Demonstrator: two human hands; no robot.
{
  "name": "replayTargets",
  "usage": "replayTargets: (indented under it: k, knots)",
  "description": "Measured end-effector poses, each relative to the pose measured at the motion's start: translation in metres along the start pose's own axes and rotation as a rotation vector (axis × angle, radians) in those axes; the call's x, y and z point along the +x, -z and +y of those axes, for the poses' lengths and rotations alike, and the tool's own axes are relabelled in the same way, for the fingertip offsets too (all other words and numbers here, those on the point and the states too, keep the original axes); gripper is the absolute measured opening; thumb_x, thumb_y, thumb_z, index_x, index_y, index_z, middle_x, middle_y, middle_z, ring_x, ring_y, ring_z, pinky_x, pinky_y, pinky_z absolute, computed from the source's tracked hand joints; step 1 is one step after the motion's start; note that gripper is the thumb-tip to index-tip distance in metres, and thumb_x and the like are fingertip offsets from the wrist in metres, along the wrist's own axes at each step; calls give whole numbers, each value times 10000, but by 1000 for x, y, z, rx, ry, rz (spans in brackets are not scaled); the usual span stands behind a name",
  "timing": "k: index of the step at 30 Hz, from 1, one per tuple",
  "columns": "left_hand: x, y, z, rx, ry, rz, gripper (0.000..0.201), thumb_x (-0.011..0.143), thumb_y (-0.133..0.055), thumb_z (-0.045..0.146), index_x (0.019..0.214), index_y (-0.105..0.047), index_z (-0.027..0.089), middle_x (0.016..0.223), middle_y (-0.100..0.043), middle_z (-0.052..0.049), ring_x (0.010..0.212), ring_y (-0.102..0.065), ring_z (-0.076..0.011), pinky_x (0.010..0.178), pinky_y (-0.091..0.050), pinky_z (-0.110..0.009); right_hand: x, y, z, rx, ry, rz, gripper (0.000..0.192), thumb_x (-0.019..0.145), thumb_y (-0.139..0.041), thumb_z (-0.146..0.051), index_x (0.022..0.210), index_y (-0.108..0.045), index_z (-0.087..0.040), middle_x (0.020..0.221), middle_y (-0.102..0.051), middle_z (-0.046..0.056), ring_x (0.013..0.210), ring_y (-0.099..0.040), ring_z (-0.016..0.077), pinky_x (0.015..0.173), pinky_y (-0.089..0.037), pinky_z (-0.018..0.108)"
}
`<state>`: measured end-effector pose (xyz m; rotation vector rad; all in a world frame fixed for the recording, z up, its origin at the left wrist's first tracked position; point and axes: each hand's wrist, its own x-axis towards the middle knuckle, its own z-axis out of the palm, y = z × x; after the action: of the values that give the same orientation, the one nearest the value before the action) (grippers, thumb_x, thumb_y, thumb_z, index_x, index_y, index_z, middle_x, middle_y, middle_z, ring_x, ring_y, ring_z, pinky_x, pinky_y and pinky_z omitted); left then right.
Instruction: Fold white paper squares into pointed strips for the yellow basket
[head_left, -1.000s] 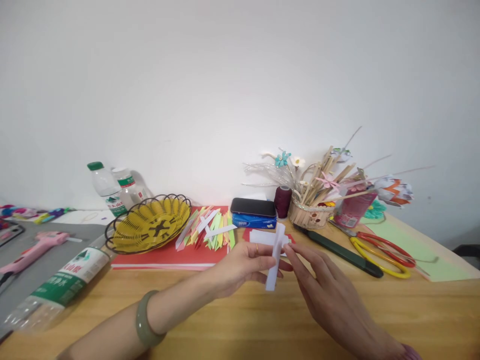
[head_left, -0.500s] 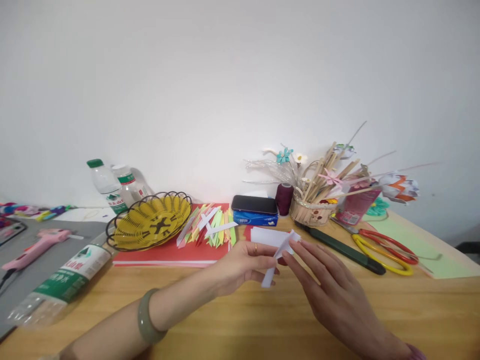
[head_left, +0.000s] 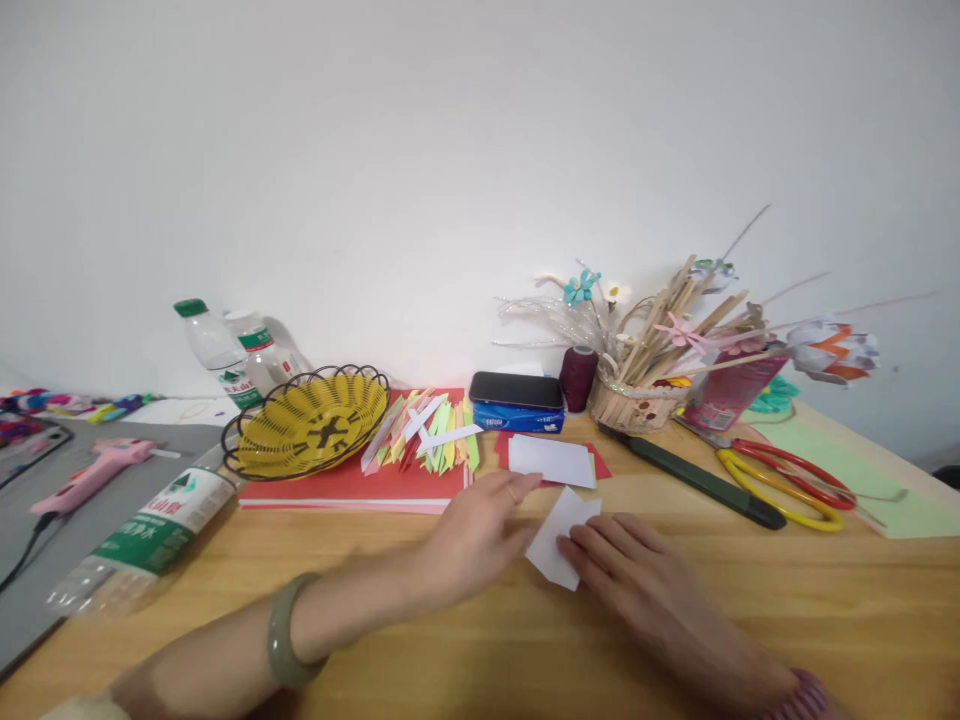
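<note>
Head camera gives me both bare hands over the middle of the bench (head_left: 465, 650), well apart from its right edge, with a white paper piece (head_left: 550, 553) between them. On my feed the right hand (head_left: 649, 580) lies over the paper's right side, its fingers close together and bent down onto it; I cannot tell whether they pinch it or only press. The left hand (head_left: 476, 530), a green bangle (head_left: 283, 632) around its wrist, has thumb and fingers parted, the thumb beside the paper's left edge; I cannot make out whether it touches. Just past the paper, toward the far edge, I see white cards (head_left: 551, 462) stacked on red paper (head_left: 504, 452). Behind that, a phone (head_left: 516, 390) rests on a blue box (head_left: 517, 418), a dark red spool (head_left: 579, 380) beside it. Left along the far edge I have a yellow basket (head_left: 289, 438) next to red sheets (head_left: 315, 490) bearing coloured strips (head_left: 442, 437). Toward the right edge lie a dark green tool (head_left: 701, 487), scissors (head_left: 787, 478) with red and yellow handles, and pale green paper (head_left: 889, 495). At the left, a pink glue gun (head_left: 94, 476) lies on a grey mat (head_left: 82, 560), a labelled bottle (head_left: 161, 530) on its side near it
</note>
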<state>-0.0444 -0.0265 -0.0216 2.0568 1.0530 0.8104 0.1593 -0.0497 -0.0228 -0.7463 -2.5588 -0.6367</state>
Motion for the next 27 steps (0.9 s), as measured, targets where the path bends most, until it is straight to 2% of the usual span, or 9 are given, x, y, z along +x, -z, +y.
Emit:
replayTargets:
  k: [1, 3, 5, 8, 11, 16, 21, 27]
  knots:
    - [-7, -2, -3, 282, -182, 24, 361, 847, -493, 149, 1206, -518, 149, 1201, -563, -120, 1074, -532, -215, 896, -452, -385, -3, -5, -1, 37, -23, -56, 276, 851, -360, -46, 966, -599, -121, 833, -649, 82, 759, -580, 193, 711, -468, 351]
    - [-21, -5, -7, 630, -489, -38, 221, 894, -453, 155, 1064, -593, 179, 1120, -619, -53, 1068, -526, -205, 904, -442, -370, -8, -12, -3, 103, -65, -123, 254, 841, -394, -49, 975, -594, -130, 842, -641, 77, 760, -580, 189, 698, -477, 337]
    - [-32, -7, -11, 802, -593, -71, 184, 917, -439, 173, 978, -613, 171, 1055, -648, -24, 1044, -529, -196, 908, -429, -353, -11, -14, -4, 146, -82, -139, 245, 853, -400, -70, 996, -586, -140, 866, -641, 73, 787, -582, 193, 711, -477, 343]
    - [-41, -6, -16, 873, -579, -117, 205, 934, -415, 181, 1049, -583, 159, 1081, -640, -37, 1017, -536, -168, 909, -413, -323, -10, -11, -7, 179, -66, -125, 259, 891, -349, -103, 988, -584, -152, 870, -643, 63, 797, -579, 197, 729, -466, 356]
    - [-43, -3, -20, 811, -553, -137, 226, 947, -397, 214, 1104, -557, 182, 1138, -619, -22, 1042, -517, -153, 926, -396, -304, -7, -9, -12, 219, -70, -115, 253, 917, -338, -151, 984, -582, -157, 874, -638, 58, 806, -571, 198, 734, -455, 363]
    - [-42, -1, -24, 715, -489, -125, 200, 939, -425, 248, 1079, -567, 231, 1200, -585, 31, 1052, -495, -156, 928, -395, -302, -1, -12, -14, 357, -103, -141, 225, 921, -392, -216, 828, -595, -192, 805, -626, 26, 741, -558, 175, 678, -445, 329]
    - [-42, -3, -22, 768, -537, -84, 236, 928, -420, 196, 1103, -568, 141, 1129, -629, -18, 1026, -515, -172, 910, -417, -311, -1, -12, -10, 426, -137, -158, 248, 923, -373, -204, 826, -601, -197, 810, -634, 35, 746, -566, 161, 684, -453, 305]
    - [-45, -6, -19, 802, -555, -34, 241, 929, -401, 188, 1043, -606, 136, 1107, -639, -41, 1000, -540, -167, 888, -440, -296, 4, -13, -16, 516, -335, -244, 185, 872, -407, -159, 790, -569, -192, 779, -598, 44, 712, -564, 162, 640, -479, 304]
